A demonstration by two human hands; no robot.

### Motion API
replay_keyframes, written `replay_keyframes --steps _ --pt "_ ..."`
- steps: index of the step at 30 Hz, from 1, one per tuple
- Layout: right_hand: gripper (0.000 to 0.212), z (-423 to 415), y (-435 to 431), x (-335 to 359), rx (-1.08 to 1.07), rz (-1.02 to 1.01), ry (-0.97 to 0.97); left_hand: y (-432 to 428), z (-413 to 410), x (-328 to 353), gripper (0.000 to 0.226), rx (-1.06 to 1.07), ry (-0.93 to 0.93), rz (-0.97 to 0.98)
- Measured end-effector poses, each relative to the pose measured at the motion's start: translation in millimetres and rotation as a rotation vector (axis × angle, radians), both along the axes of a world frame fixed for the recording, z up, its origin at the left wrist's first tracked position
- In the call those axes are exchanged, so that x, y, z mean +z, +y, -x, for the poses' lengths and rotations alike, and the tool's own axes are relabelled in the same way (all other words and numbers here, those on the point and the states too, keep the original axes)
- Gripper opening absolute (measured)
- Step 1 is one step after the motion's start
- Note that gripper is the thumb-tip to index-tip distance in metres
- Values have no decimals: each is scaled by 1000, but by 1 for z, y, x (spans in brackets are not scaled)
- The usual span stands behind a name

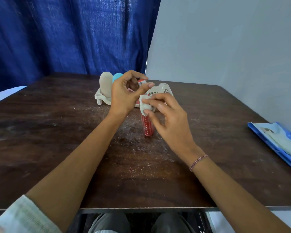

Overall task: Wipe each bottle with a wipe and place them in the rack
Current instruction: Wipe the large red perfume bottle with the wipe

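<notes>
Between right fingertips (146, 112) — wipe (144, 103), seemingly touching bottle (147, 126).

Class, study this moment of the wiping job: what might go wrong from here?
The red bottle stands tall and narrow on the table, and the right hand holds the wipe at its top, so it may tip. Specks on the table could dirty its base before it reaches the rack.
</notes>
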State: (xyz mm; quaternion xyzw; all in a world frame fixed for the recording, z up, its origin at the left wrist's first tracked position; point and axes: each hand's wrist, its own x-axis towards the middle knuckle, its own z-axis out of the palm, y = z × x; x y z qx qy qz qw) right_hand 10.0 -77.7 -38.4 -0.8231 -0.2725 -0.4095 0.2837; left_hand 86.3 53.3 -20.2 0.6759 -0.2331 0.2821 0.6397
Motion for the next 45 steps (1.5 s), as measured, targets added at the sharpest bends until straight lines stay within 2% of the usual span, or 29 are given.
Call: replay_keyframes --steps 5,11,17,23,28,36,41,45 --pt "26 6 -7 -1 -133 166 -54 -5 3 -1 22 -18 33 -70" --pt "23 12 -21 -10 -152 276 -1 -3 1 1 18 -117 143 -150" --pt "23 12 -21 -7 -174 264 -48 -3 7 4 26 -118 108 -233" --pt "13 11 -27 -15 -122 355 19 -6 5 4 37 -91 114 -227" --pt "17 10 -26 -9 -160 231 -70 -12 7 4 36 -67 74 -251" --pt "13 10 -31 -18 -150 372 90 -19 4 2 39 8 60 -297" --pt "15 10 -31 -11 -170 242 -6 -20 5 2 37 4 58 -292" --pt "12 9 -32 -17 -140 362 205 -21 4 2 41 19 59 -306"
